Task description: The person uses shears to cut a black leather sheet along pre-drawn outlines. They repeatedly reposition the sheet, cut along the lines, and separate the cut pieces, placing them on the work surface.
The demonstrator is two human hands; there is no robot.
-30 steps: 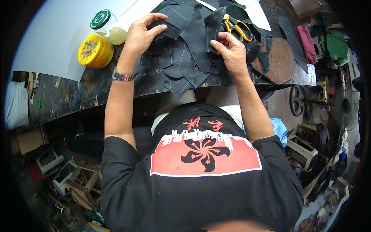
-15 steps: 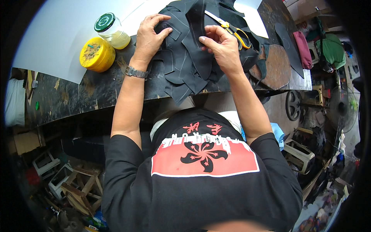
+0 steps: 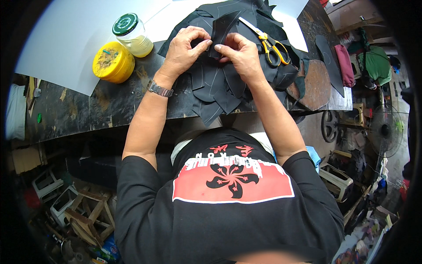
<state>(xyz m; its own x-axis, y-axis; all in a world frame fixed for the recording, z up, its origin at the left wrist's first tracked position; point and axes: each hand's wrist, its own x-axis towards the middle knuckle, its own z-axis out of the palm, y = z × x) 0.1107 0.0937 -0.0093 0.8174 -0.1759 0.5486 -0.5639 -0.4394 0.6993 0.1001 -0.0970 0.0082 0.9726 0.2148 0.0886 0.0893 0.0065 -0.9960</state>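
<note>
A black leather-like piece (image 3: 225, 27) with a pointed upper end is raised over a heap of similar dark cut pieces (image 3: 211, 83), some marked with pale outlines. My right hand (image 3: 241, 55) pinches its lower right side, thumb on the near face. At its lower left edge, my left hand (image 3: 187, 49) closes thumb and fingertips together on the same piece. Yellow-and-black handled scissors (image 3: 269, 46) lie on the heap just right of my right hand, blades pointing up and to the left.
Left of the heap stand a yellow tub (image 3: 113, 62) with a crusted top and a glass jar (image 3: 134, 37) with a green lid. White sheets (image 3: 66, 48) cover the table's far left. A brown board (image 3: 314, 83) lies at the right edge. Beyond stands a fan (image 3: 386, 129).
My left hand has moved right and closed at the piece's edge; before, its thumb and fingers were apart over the heap. My right hand has shifted left with the piece.
</note>
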